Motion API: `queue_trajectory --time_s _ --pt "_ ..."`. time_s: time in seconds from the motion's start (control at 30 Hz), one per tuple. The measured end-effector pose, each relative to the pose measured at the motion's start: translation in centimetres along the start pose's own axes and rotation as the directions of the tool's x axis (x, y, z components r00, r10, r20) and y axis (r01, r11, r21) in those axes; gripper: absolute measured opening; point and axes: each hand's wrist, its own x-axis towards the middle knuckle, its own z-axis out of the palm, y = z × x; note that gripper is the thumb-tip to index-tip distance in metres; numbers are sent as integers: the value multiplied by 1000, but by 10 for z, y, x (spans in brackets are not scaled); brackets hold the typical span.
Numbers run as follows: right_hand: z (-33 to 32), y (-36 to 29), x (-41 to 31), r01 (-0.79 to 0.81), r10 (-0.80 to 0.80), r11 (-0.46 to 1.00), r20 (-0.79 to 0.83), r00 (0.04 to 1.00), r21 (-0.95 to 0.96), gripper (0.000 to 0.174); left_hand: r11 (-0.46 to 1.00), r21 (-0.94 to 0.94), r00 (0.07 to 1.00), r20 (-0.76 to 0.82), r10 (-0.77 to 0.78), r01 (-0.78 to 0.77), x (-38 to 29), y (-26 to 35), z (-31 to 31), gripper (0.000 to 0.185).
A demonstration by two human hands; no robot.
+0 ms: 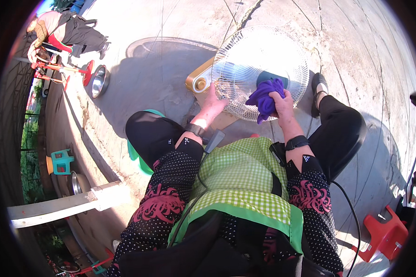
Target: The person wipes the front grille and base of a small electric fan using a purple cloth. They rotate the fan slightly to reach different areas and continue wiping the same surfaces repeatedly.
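An electric fan with a round white wire guard [225, 79] lies before me on the concrete, between my feet. My left hand [213, 105] grips the near-left rim of the guard, its fingers partly hidden by the wires. A bunched purple cloth [265, 95] is in my right hand [284, 107], pressed against the near-right part of the guard. Behind the wires shows the fan's blue centre [272, 79], partly covered by the cloth. To the left of the guard sticks out a gold and white fan part with a round gold knob [200, 83].
A steel basin [100, 81] stands at upper left, near a person [76, 33] beside red metal stands [87, 73]. Left of me are a teal stool [61, 162] and a white post [100, 197]. A red plastic stool [384, 233] is at lower right, past a black cable [355, 211].
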Motion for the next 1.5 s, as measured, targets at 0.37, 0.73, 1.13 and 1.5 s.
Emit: queue_trajectory --time_s 0.37,0.73,1.13,1.5 --pt "12 -38 37 579 -584 809 -34 811 -101 61 982 -188 978 -206 -41 1 48 -81 12 86" --pt "38 32 6 498 -619 -60 423 661 -865 65 910 -405 973 -156 -169 93 42 -62 9 75" --pt "36 57 -14 595 -499 -424 724 476 -683 61 958 -276 942 -295 -161 77 38 -54 19 82" --pt "57 19 -9 701 -590 310 448 672 -642 72 887 -444 919 -287 -270 122 37 -95 43 61"
